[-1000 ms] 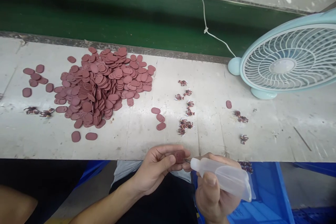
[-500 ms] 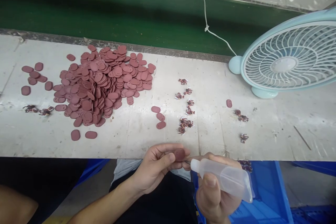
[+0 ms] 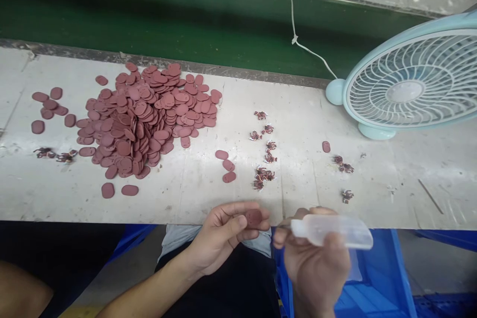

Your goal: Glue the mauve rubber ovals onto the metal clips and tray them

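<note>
Between both hands, maroon tag [image 3: 254, 218] beside glue bottle [image 3: 331, 231].

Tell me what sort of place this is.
Probably a small factory assembly bench: a heap of identical reddish oval pieces lies on a worn white worktable, a green conveyor belt runs behind it, and blue plastic crates sit underneath.

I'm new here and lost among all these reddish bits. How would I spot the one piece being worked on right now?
Start at the big heap of reddish-brown oval pieces on the white bench, then drop to the bench's near edge. There the left hand pinches one oval piece, beside the clear squeeze bottle in the right hand. It alone is held off the bench.
</note>
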Demonstrator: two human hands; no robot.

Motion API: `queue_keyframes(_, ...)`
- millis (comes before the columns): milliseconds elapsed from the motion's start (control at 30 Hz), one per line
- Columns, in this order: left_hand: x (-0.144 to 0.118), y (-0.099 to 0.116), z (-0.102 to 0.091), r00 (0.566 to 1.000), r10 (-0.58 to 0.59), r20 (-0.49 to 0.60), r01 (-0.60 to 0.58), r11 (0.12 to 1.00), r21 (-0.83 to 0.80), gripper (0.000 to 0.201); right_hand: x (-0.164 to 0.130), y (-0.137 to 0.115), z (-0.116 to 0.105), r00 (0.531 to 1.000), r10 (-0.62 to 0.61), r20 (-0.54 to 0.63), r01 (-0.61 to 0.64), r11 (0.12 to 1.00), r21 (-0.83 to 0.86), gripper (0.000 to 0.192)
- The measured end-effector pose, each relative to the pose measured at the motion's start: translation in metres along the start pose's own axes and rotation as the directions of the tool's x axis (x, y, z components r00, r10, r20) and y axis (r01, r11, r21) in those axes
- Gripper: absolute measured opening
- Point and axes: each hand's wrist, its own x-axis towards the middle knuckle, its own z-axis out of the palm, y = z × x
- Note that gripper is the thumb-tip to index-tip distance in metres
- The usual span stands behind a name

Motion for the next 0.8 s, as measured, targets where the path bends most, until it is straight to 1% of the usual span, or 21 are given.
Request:
queue_keyframes(33, 0.0, 0.001, 0.0, 1.0, 0.002, 0.008, -0.002, 1.0, -0.004, 0.024, 0.01, -0.007, 0.0, 0.998, 0.064, 0.0, -0.064, 0.989, 0.135, 0.029)
queue_keyframes(67, 0.0, 0.002, -0.001, 1.0, 0.005, 0.017, -0.004, 1.0, -0.007, 0.025, 0.02, -0.012, -0.004, 0.989, 0.145, 0.017, -0.144, 0.945, 0.294, 0.029)
queue_keyframes(100, 0.0, 0.003, -0.001, 1.0, 0.006, 0.026, -0.006, 1.0, -0.01, 0.025, 0.031, -0.016, -0.011, 0.973, 0.226, 0.054, -0.225, 0.862, 0.453, 0.03)
queue_keyframes(167, 0.0, 0.006, -0.002, 0.999, 0.009, 0.032, -0.008, 1.0, -0.011, 0.026, 0.053, -0.016, -0.03, 0.924, 0.333, 0.19, -0.367, 0.626, 0.688, 0.034)
queue_keyframes(233, 0.0, 0.007, -0.004, 1.0, 0.01, 0.025, -0.009, 1.0, -0.011, 0.026, 0.068, -0.01, -0.049, 0.876, 0.344, 0.338, -0.463, 0.4, 0.791, 0.035)
queue_keyframes(267, -0.001, 0.007, -0.005, 1.0, 0.012, 0.019, -0.012, 1.0, -0.013, 0.026, 0.072, -0.007, -0.056, 0.862, 0.324, 0.39, -0.49, 0.334, 0.805, 0.036)
queue_keyframes(300, -0.001, 0.008, -0.006, 1.0, 0.014, 0.01, -0.014, 1.0, -0.014, 0.026, 0.073, -0.005, -0.06, 0.859, 0.294, 0.419, -0.501, 0.312, 0.807, 0.039)
queue_keyframes(333, -0.002, 0.008, -0.007, 1.0, 0.017, 0.0, -0.017, 1.0, -0.014, 0.026, 0.072, -0.003, -0.06, 0.87, 0.262, 0.418, -0.488, 0.339, 0.804, 0.044)
queue_keyframes(367, -0.002, 0.009, -0.009, 1.0, 0.02, -0.013, -0.02, 1.0, -0.013, 0.026, 0.068, -0.001, -0.058, 0.893, 0.232, 0.385, -0.449, 0.426, 0.785, 0.05)
queue_keyframes(400, -0.003, 0.01, -0.01, 0.999, 0.024, -0.026, -0.024, 1.0, -0.011, 0.026, 0.062, 0.0, -0.053, 0.922, 0.204, 0.329, -0.384, 0.589, 0.711, 0.052)
queue_keyframes(433, -0.003, 0.011, -0.012, 0.999, 0.028, -0.04, -0.028, 1.0, -0.008, 0.026, 0.056, 0.0, -0.047, 0.95, 0.167, 0.263, -0.292, 0.774, 0.563, 0.05)
queue_keyframes(467, -0.004, 0.012, -0.013, 0.998, 0.032, -0.053, -0.032, 0.999, -0.004, 0.026, 0.051, 0.001, -0.039, 0.971, 0.126, 0.204, -0.195, 0.911, 0.363, 0.044)
queue_keyframes(500, -0.005, 0.013, -0.014, 0.997, 0.035, -0.065, -0.035, 0.999, 0.0, 0.026, 0.048, 0.002, -0.031, 0.986, 0.076, 0.152, -0.096, 0.987, 0.127, 0.036)
queue_keyframes(533, -0.005, 0.014, -0.015, 0.996, 0.037, -0.076, -0.036, 0.999, 0.004, 0.025, 0.046, 0.004, -0.024, 0.992, 0.017, 0.124, -0.001, 0.992, -0.126, 0.026)
queue_keyframes(567, -0.006, 0.015, -0.015, 0.996, 0.038, -0.084, -0.037, 0.999, 0.009, 0.025, 0.047, 0.005, -0.017, 0.99, -0.05, 0.13, 0.095, 0.926, -0.366, 0.018)
queue_keyframes(600, -0.007, 0.017, -0.015, 0.995, 0.039, -0.091, -0.038, 0.999, 0.013, 0.025, 0.05, 0.007, -0.011, 0.978, -0.114, 0.173, 0.194, 0.796, -0.573, 0.018)
queue_keyframes(633, -0.007, 0.018, -0.015, 0.995, 0.039, -0.095, -0.037, 0.999, 0.018, 0.025, 0.055, 0.008, -0.007, 0.954, -0.159, 0.253, 0.296, 0.609, -0.735, 0.023)
queue_keyframes(667, -0.008, 0.019, -0.015, 0.994, 0.04, -0.097, -0.039, 0.999, 0.021, 0.025, 0.062, 0.009, -0.005, 0.92, -0.174, 0.353, 0.393, 0.382, -0.836, 0.027)
queue_keyframes(700, -0.008, 0.02, -0.015, 0.994, 0.042, -0.098, -0.04, 0.999, 0.024, 0.025, 0.068, 0.009, -0.004, 0.883, -0.159, 0.441, 0.466, 0.193, -0.864, 0.029)
queue_keyframes(733, -0.009, 0.021, -0.015, 0.994, 0.043, -0.099, -0.041, 0.999, 0.027, 0.025, 0.075, 0.009, -0.004, 0.856, -0.13, 0.5, 0.513, 0.089, -0.854, 0.029)
queue_keyframes(800, -0.01, 0.021, -0.015, 0.994, 0.041, -0.101, -0.038, 0.999, 0.032, 0.025, 0.083, 0.007, -0.008, 0.833, -0.102, 0.543, 0.548, 0.023, -0.836, 0.027)
